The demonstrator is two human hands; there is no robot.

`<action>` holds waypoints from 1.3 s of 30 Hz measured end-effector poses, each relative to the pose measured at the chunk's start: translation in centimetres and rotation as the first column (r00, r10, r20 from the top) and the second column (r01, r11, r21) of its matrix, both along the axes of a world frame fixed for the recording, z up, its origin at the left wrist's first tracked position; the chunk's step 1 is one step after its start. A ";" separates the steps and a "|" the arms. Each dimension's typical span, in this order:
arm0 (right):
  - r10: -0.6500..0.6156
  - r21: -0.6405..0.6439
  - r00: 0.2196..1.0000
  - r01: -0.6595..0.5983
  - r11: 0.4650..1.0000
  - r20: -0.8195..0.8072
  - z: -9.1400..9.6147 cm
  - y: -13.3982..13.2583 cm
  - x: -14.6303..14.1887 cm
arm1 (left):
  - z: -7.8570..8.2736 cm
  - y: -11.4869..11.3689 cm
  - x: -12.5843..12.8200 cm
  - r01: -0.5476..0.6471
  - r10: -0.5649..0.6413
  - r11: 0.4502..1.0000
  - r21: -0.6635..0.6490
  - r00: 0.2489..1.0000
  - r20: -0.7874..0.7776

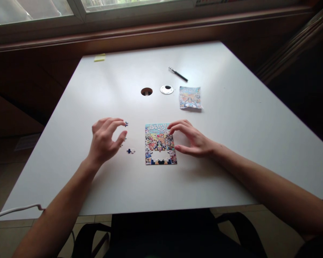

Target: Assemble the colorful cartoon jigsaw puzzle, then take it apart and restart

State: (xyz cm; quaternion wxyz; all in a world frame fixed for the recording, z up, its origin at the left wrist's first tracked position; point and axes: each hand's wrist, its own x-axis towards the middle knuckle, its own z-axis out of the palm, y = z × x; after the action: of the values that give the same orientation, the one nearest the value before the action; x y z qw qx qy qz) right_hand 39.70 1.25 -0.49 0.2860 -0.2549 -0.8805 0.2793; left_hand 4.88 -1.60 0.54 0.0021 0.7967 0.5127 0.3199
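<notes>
A colourful jigsaw puzzle (158, 141) lies flat on the white table, with a pale gap in its lower middle where pieces are out. My right hand (192, 139) is at the puzzle's right edge, fingers curved and thumb apart, holding nothing. Left of the puzzle, my left hand (104, 138) hovers with its thumb and fingers spread. Near its fingertips is a small puzzle piece (126, 124); other pieces are partly hidden behind the thumb. Between that hand and the puzzle lies a dark-and-white puzzle piece (130, 151).
A creased picture sheet (190, 97) lies beyond my right hand, with a black pen (178, 74) behind it. A round metal cover (167, 89) sits beside a cable hole (146, 91). A yellow sticky note (99, 57) is at the far left; a white cable (16, 211) crosses the near left corner.
</notes>
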 end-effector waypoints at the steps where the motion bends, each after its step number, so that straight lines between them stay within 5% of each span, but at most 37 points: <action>1: -0.007 -0.016 1.000 0.007 1.000 -0.021 0.0 0.0 0.1 | -0.1 0.5 -0.8 -0.077 0.077 0.997 0.017 0.997 -0.001; 5: -0.064 -0.090 0.993 0.054 0.994 -0.102 -0.1 0.2 0.3 | -0.6 1.8 -3.9 -0.243 0.244 0.970 0.021 0.968 -0.051; 12: -0.125 -0.338 0.960 0.035 0.940 -0.249 -0.7 0.6 0.9 | -0.4 2.6 -7.6 -0.262 0.261 0.965 -0.005 0.962 -0.080; 22: -0.160 -0.404 0.947 0.035 0.914 -0.278 -1.3 0.6 1.1 | 1.2 2.0 -8.1 -0.362 0.310 0.920 -0.151 0.907 -0.285; 33: -0.170 -0.408 0.951 0.052 0.911 -0.260 -1.2 0.6 1.2 | 3.1 1.1 -8.6 -0.272 0.156 0.842 -0.466 0.949 -0.273; 39: -0.152 -0.401 0.954 0.037 0.915 -0.258 -1.1 0.7 1.2 | 3.8 0.7 -8.7 -0.233 0.089 0.821 -0.521 0.954 -0.286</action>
State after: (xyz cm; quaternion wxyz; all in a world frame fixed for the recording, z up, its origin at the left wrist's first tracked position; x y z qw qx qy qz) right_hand 40.87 1.91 -1.60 0.3658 -0.3069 -0.7429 0.4691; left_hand -3.78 -0.95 4.29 0.1389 0.7495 0.6448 0.0562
